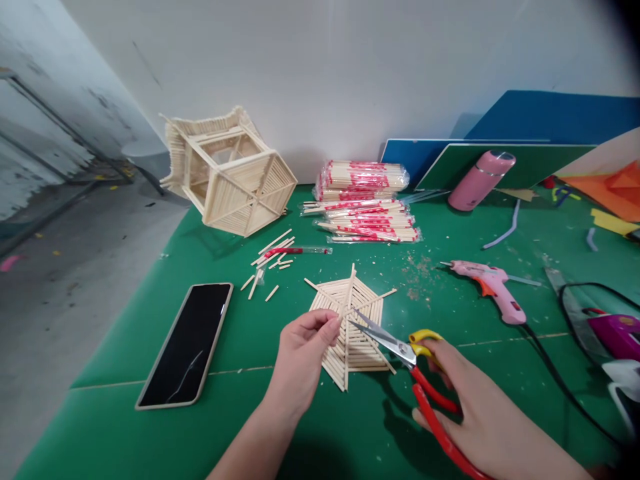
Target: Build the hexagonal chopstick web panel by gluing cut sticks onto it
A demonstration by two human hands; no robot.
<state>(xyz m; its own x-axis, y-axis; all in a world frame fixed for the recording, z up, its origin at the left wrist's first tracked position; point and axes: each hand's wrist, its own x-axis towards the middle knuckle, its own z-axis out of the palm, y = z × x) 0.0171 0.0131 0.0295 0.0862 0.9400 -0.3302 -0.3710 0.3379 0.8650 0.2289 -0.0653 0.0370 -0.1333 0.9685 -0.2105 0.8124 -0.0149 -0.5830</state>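
My left hand (310, 343) is closed in a pinch over a hexagonal panel of wooden sticks (365, 350), which lies on the green table. A thin wooden stick (346, 308) appears to be between thumb and forefinger, its lower end hidden by them. Coming in from the lower right, my right hand (465, 393) grips scissors (403, 348) with one yellow and one red handle. Their blades are apart, tips just right of my left fingertips and above the panel. Cut stick pieces (273, 293) and a red wrapper (295, 251) lie beyond, to the left.
A phone (187, 347) lies at left. Behind stand a wooden stick lantern-like frame (245, 193) and wrapped chopstick packs (367, 200). At right are a pink glue gun (490, 287) with a black cord, a pink bottle (480, 183) and a purple tool (617, 333).
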